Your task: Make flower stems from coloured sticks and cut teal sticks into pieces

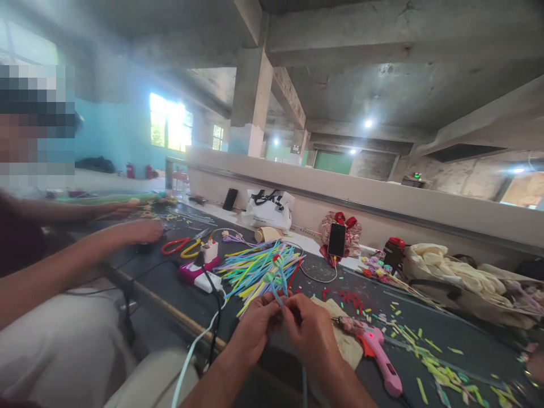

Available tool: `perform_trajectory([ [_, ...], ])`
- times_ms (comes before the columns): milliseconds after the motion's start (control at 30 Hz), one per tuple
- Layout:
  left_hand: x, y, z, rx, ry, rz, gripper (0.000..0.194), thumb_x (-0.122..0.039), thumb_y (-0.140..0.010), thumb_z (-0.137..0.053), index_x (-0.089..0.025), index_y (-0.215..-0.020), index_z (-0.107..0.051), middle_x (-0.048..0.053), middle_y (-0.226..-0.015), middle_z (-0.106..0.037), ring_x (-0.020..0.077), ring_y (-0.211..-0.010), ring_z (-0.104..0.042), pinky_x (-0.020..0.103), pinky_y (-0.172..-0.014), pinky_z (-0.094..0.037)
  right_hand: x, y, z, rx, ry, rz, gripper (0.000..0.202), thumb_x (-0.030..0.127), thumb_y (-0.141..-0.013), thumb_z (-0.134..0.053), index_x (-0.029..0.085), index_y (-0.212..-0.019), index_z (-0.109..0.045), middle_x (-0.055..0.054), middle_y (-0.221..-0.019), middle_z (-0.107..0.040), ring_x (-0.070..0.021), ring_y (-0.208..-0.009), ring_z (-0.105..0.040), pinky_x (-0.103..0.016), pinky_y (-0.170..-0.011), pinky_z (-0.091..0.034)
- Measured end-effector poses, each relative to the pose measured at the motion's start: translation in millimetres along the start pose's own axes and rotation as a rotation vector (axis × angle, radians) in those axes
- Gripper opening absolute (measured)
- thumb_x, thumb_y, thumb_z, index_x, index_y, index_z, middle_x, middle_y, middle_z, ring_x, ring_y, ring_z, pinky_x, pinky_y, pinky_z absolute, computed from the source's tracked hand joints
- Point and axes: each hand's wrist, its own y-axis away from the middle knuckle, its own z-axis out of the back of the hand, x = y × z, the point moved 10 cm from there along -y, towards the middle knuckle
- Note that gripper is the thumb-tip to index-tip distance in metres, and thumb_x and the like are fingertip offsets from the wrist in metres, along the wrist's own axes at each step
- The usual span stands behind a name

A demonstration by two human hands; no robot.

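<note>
Pale blue fuzzy stems [277, 291], topped with small green and red pieces, stand upright between my two hands near the table's front edge. My left hand [260, 324] pinches them from the left, fingers pressed together. From the right, my right hand [309, 328] closes on the same blue stems, its fingertips next to the left ones. Behind them lies a pile of yellow, blue, green and purple stems [250, 272]. A pink glue gun [380, 354] rests right of my right hand, its nozzle over a beige cloth [349, 345].
At the left, another person's arm [85, 252] reaches over the table. Red-handled pliers [175, 245], a purple and white power strip [199, 276] with cables, and a phone [336, 241] stand around the pile. Green scraps [442, 371] litter the right side, below a cloth bag [454, 277].
</note>
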Motion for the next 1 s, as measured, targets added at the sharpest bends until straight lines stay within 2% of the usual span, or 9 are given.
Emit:
perform_trajectory([
  [100, 1, -2, -0.1, 0.027, 0.048, 0.031, 0.017, -0.018, -0.051, -0.07, -0.013, -0.066, -0.064, 0.0, -0.056, -0.061, 0.0075, -0.048, -0.052, 0.018, -0.05, -0.037, -4, -4, -1, 0.015, 0.026, -0.008, 0.015, 0.023, -0.076, -0.044, 0.018, -0.07, -0.057, -0.001, -0.065, -0.061, -0.0114, -0.055, -0.053, -0.02, -0.052, -0.033],
  [200, 4, -3, 1.5, 0.037, 0.065, 0.057, 0.011, -0.013, -0.051, -0.067, -0.013, -0.061, -0.062, -0.001, -0.054, -0.06, 0.0064, -0.045, -0.05, 0.017, -0.045, -0.035, -6, -8, 0, 0.054, 0.015, -0.039, 0.016, 0.024, -0.075, -0.046, 0.018, -0.066, -0.057, 0.0, -0.061, -0.061, -0.0109, -0.053, -0.052, -0.019, -0.05, -0.032],
  [400, 9, -5, 2.4, 0.045, 0.067, 0.071, 0.011, -0.012, -0.051, -0.066, -0.014, -0.06, -0.059, -0.003, -0.05, -0.056, 0.0068, -0.045, -0.05, 0.017, -0.045, -0.035, -5, -9, -1, 0.119, -0.013, -0.048, 0.015, 0.024, -0.074, -0.046, 0.018, -0.067, -0.058, 0.0, -0.061, -0.062, -0.0117, -0.055, -0.054, -0.019, -0.051, -0.032],
  [633, 8, -7, 12.2, -0.025, 0.048, 0.064, 0.015, -0.018, -0.056, -0.065, -0.015, -0.07, -0.06, -0.004, -0.052, -0.057, 0.0067, -0.043, -0.05, 0.016, -0.04, -0.034, -12, -6, -4, 0.121, 0.008, -0.017, 0.013, 0.021, -0.075, -0.044, 0.018, -0.068, -0.054, 0.0, -0.062, -0.059, -0.0118, -0.056, -0.052, -0.02, -0.052, -0.032],
  [767, 4, -3, 16.2, -0.084, 0.027, 0.06, 0.013, -0.017, -0.056, -0.066, -0.015, -0.067, -0.058, -0.005, -0.05, -0.057, 0.0071, -0.042, -0.051, 0.017, -0.041, -0.037, -9, -4, 5, 0.071, -0.108, -0.022, 0.013, 0.02, -0.077, -0.039, 0.017, -0.071, -0.05, 0.001, -0.061, -0.056, -0.0111, -0.055, -0.049, -0.019, -0.05, -0.032],
  [900, 1, 3, 12.2, -0.101, 0.019, 0.033, 0.011, -0.019, -0.057, -0.066, -0.016, -0.063, -0.057, -0.005, -0.051, -0.057, 0.0068, -0.044, -0.051, 0.017, -0.042, -0.037, -8, -4, 16, -0.005, -0.22, -0.082, 0.012, 0.023, -0.077, -0.042, 0.017, -0.081, -0.051, -0.001, -0.069, -0.057, -0.0117, -0.061, -0.051, -0.02, -0.055, -0.037],
  [1000, -1, 4, 5.9, -0.061, 0.03, -0.006, 0.012, -0.02, -0.058, -0.065, -0.017, -0.067, -0.058, -0.005, -0.056, -0.058, 0.0074, -0.05, -0.053, 0.018, -0.048, -0.039, 3, -6, 7, 0.055, -0.127, 0.017, 0.01, 0.019, -0.071, -0.051, 0.018, -0.08, -0.054, -0.001, -0.075, -0.056, -0.0133, -0.069, -0.053, -0.021, -0.061, -0.038],
])
